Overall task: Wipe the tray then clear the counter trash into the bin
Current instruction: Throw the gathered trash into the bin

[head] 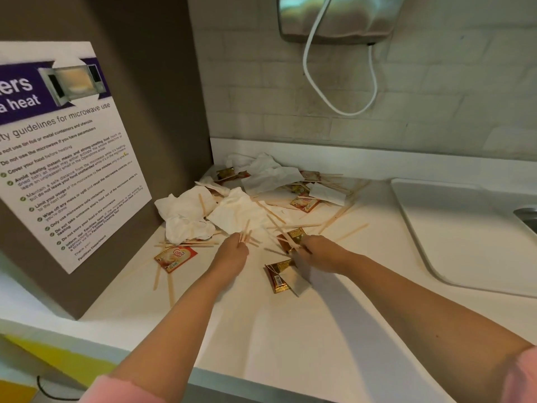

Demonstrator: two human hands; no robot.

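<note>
Trash lies spread over the white counter [261, 330]: crumpled napkins [189, 210], several wooden stir sticks [343, 213] and torn sachets, among them a red creamer sachet [174, 257] and a brown sachet [279, 276]. My left hand [232, 253] holds a few stir sticks upright just in front of the napkins. My right hand [316, 251] grips a bundle of sticks next to another brown sachet [293, 237]; it is blurred. A white tray [453, 228] lies flat at the right. No bin is in view.
A grey cabinet side with a microwave guidelines poster [66, 158] walls off the left. The tiled back wall carries a metal dispenser [337, 18] with a looping white cable [313, 82]. A sink edge [527, 213] shows at the far right.
</note>
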